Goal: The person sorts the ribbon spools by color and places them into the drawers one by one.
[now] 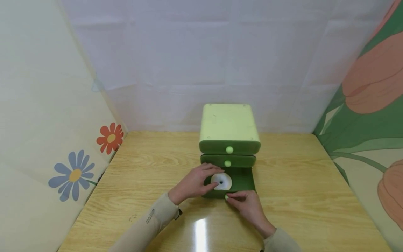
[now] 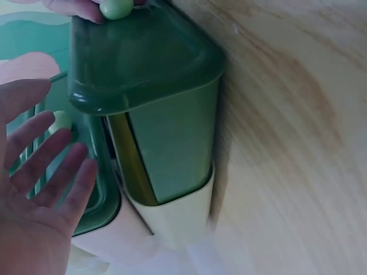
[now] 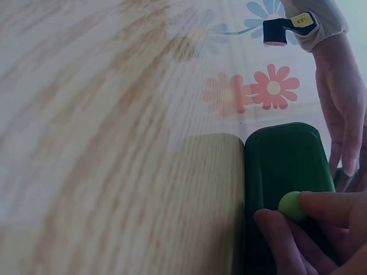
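Observation:
A small cabinet has its bottom drawer (image 1: 243, 179) pulled well out. Inside that drawer, at its left side, lies a white ring-shaped thing (image 1: 227, 181) with a dark hole in the middle. My left hand (image 1: 200, 179) reaches over the drawer's left side, thumb and fingertips overlapping the ring in the head view. In the left wrist view its fingers (image 2: 43, 175) are spread and fairly straight. With thumb and fingers, my right hand (image 1: 250, 205) pinches the light green knob (image 3: 291, 205) on the drawer's dark green front (image 3: 287, 163).
Above, the middle drawer (image 1: 214, 161) stands partly out beneath the top drawer (image 1: 214, 147). The cabinet's pale green top (image 1: 230, 120) is near the white back cloth (image 1: 176, 63). A wood-grain table (image 1: 292, 182) lies under everything, between flower-printed side panels (image 1: 34, 105).

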Available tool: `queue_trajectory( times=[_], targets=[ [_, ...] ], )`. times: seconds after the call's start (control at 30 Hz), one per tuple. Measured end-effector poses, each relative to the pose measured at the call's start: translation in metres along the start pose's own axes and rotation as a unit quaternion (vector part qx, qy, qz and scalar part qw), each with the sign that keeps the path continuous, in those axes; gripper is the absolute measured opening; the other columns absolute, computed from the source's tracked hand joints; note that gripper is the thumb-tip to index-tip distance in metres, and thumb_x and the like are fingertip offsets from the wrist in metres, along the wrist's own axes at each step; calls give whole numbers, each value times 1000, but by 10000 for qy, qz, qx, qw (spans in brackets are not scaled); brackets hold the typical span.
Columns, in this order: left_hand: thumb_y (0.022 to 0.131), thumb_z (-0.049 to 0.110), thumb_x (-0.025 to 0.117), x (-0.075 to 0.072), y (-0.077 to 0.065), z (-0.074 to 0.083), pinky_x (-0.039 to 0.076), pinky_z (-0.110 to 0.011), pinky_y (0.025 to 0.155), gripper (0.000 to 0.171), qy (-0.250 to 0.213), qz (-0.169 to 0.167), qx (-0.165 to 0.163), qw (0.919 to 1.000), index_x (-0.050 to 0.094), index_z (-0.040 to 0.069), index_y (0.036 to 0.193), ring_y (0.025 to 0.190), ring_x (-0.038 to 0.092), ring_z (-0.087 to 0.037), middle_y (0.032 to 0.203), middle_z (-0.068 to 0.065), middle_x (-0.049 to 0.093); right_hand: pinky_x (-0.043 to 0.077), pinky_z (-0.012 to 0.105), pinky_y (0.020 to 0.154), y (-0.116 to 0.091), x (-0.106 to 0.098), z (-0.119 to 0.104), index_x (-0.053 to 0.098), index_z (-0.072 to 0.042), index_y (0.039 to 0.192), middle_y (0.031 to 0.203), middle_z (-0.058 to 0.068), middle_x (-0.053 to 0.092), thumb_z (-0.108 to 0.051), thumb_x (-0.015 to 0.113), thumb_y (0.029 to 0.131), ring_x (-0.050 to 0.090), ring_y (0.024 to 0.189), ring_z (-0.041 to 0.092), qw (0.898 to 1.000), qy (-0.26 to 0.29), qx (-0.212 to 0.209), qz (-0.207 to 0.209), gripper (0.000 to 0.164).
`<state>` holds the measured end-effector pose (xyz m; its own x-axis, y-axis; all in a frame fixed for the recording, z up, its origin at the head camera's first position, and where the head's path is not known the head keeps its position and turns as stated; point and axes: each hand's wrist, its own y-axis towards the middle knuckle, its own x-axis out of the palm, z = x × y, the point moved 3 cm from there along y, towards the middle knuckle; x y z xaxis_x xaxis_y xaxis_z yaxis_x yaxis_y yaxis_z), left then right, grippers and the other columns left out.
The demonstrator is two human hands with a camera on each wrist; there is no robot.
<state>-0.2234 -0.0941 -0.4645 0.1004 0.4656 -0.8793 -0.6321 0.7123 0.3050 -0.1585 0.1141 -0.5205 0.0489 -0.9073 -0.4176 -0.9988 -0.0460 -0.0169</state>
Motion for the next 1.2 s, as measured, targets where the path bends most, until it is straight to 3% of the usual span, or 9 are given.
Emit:
queue_trajectory(
  times=[0.23,0.4,0.5,0.6,0.83,1.03,1.2],
  targets=[
    [93,18,79,-16,6,13,55,-34,104,49,220,533,810,9950,65,14,140,126,62,-18,135,-3,66,58,23,78,-1,-1,1,85,-15,91,91,0,81,-14,86,85,73,90,11,10000,-60,2,67,6],
    [90,14,80,-40,16,27,55,-32,103,48,576,1078,1607,9794,66,12,137,123,64,-19,134,-6,67,57,24,83,-2,-1,2,85,-17,89,90,-2,81,-14,86,84,73,93,12,9999,-114,22,127,6],
    [92,13,79,-56,22,30,55,-32,103,46,716,1375,1845,9705,67,13,136,122,65,-20,134,-6,68,58,24,83,-2,-1,2,85,-16,89,90,-1,81,-14,86,84,73,93,13,9999,-69,12,120,6],
    [93,13,78,-70,28,27,53,-34,106,46,741,1630,1788,9675,67,14,138,124,63,-20,135,-5,67,57,22,81,-2,-1,2,85,-16,90,91,0,81,-13,86,85,73,92,12,9999,-10,35,96,6],
    [94,14,78,-91,41,6,52,-41,107,47,396,1966,1352,9703,66,14,139,129,60,-23,137,-7,65,56,20,79,-3,0,2,85,-16,89,91,0,81,-13,87,84,72,90,11,9999,35,81,97,7],
    [93,15,78,-97,51,-7,49,-45,112,48,270,2067,1216,9704,65,11,139,133,57,-28,138,-12,65,58,22,78,-3,0,0,85,-15,90,91,1,81,-11,85,85,73,90,11,9999,-32,59,82,7],
    [97,18,74,-96,55,-16,45,-46,117,44,271,1911,993,9762,65,11,140,139,54,-31,143,-11,63,58,23,80,-1,0,-2,85,-15,90,91,1,81,-12,86,84,73,90,13,9999,3,111,94,7]
  ],
)
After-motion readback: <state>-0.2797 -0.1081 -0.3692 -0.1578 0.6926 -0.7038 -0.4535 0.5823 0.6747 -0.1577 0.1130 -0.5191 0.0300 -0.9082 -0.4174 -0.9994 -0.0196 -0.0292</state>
